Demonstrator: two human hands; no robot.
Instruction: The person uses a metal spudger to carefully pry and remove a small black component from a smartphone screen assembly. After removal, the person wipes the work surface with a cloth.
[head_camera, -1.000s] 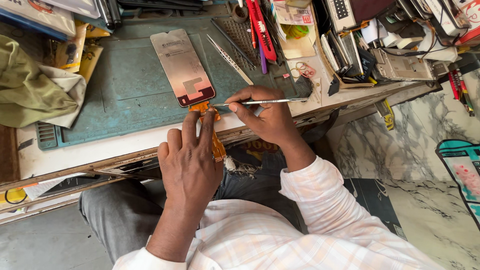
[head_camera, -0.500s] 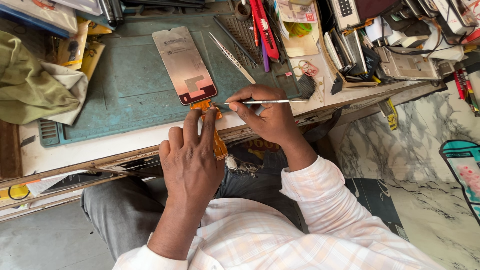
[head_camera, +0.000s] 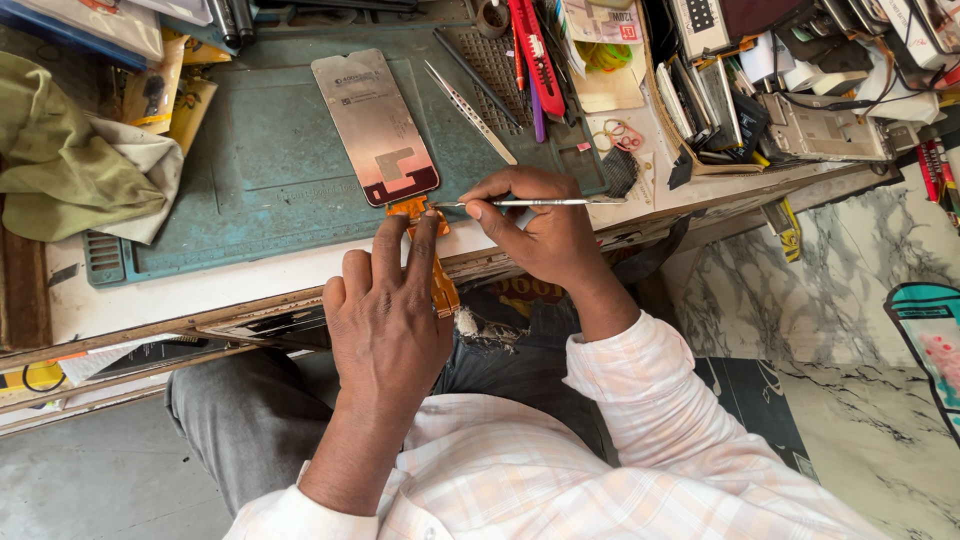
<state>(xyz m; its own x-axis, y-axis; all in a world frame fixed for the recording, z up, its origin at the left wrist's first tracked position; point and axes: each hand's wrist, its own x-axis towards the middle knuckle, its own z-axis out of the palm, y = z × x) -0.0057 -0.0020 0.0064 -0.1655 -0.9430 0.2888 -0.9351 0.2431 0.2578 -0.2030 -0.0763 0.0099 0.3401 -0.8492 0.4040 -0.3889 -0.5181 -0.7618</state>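
Barely anything moved: the phone screen panel (head_camera: 375, 125) sits slightly lower in view, hands unmoved.

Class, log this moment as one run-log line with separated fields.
left hand: fingers pressing orange flex cable | right hand: holding thin metal tool, tip at cable | phone screen panel: flat on green mat

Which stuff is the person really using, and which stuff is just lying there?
In use:
left hand pressing the orange ribbon
right hand holding a thin metal tool
phone screen panel
green mat

Just lying about:
tweezers
red cutter
green cloth
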